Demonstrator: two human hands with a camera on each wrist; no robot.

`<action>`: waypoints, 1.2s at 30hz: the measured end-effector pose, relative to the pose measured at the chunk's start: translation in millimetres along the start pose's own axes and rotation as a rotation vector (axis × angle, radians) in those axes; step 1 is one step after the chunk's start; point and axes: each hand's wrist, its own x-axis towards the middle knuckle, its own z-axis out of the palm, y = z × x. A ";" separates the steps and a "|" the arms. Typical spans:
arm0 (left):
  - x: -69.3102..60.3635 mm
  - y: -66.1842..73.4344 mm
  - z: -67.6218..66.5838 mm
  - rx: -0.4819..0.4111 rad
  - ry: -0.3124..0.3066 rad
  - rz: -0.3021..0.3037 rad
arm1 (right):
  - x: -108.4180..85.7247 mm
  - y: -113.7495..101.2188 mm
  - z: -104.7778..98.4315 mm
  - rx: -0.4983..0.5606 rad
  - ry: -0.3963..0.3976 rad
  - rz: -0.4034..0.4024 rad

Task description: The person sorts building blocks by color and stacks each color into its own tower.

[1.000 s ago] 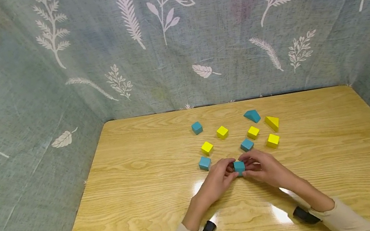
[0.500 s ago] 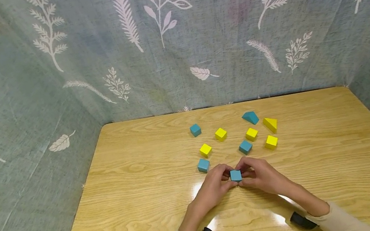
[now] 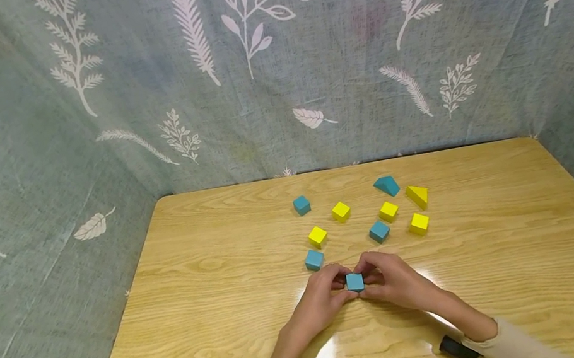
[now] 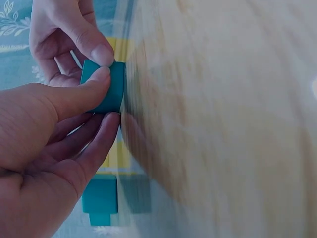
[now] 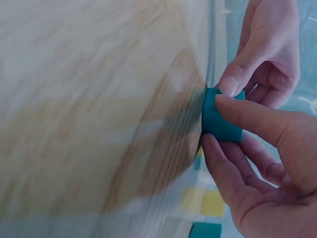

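Observation:
A blue cube (image 3: 355,283) is pinched between both hands near the middle of the table. My left hand (image 3: 317,301) holds its left side with thumb and fingers. From the right, my right hand (image 3: 397,278) grips the same cube. In the left wrist view both thumbs lie on the near face of the cube (image 4: 116,89), their tips close together. The right wrist view shows the cube (image 5: 223,121) down at the tabletop; whether it touches the wood is hard to tell. Another blue cube (image 3: 314,260) lies just beyond my left hand.
Farther back on the wooden table (image 3: 203,322) lie several yellow cubes (image 3: 341,211), other blue cubes (image 3: 379,232), a blue triangular block (image 3: 387,186) and a yellow triangular block (image 3: 418,197). A leaf-patterned curtain (image 3: 231,125) encloses the back and sides.
Both hands have moved the blue cube leftward and nearer to the person, keeping their grip. The other blocks keep their places; the head view has shifted slightly.

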 end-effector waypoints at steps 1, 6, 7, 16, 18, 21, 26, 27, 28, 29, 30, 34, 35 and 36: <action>-1.6 -0.8 -0.9 -0.003 0.001 -0.006 | 0.7 -0.4 1.6 -0.003 -0.002 -0.004; -8.6 -3.0 -6.3 -0.001 0.001 -0.001 | 5.1 -2.5 8.8 0.009 -0.016 -0.020; -10.2 -3.2 -7.9 0.005 0.000 -0.001 | 6.2 -3.2 10.2 0.010 -0.020 -0.020; -24.6 -7.5 -20.7 0.016 0.003 -0.002 | 16.5 -10.0 23.8 0.018 -0.051 0.019; -27.0 -9.5 -22.9 0.010 0.005 0.010 | 18.8 -11.1 27.0 0.022 -0.051 0.025; -30.3 -12.1 -26.7 -0.008 0.001 0.021 | 22.2 -13.4 31.3 0.033 -0.054 0.025; -36.3 -16.9 -34.3 -0.046 0.008 0.018 | 29.5 -15.9 39.8 0.027 -0.060 0.028; -37.6 -17.8 -35.9 -0.055 0.011 0.018 | 30.8 -16.6 41.2 0.023 -0.060 0.029; -38.7 -18.9 -37.4 -0.066 0.013 0.017 | 32.2 -17.1 42.8 0.021 -0.060 0.030; -39.7 -19.8 -39.0 -0.073 0.016 0.020 | 33.6 -17.7 44.2 0.017 -0.059 0.028; -40.6 -20.8 -40.5 -0.083 0.018 0.024 | 35.1 -18.3 45.6 0.012 -0.060 0.025; -43.6 -24.5 -46.1 -0.105 0.024 0.040 | 40.3 -19.5 51.5 -0.011 -0.064 0.024; -44.1 -25.5 -47.3 -0.105 0.026 0.042 | 41.6 -19.8 53.1 -0.017 -0.063 0.018; -44.6 -26.4 -48.7 -0.106 0.027 0.040 | 42.9 -20.0 54.6 -0.021 -0.062 0.015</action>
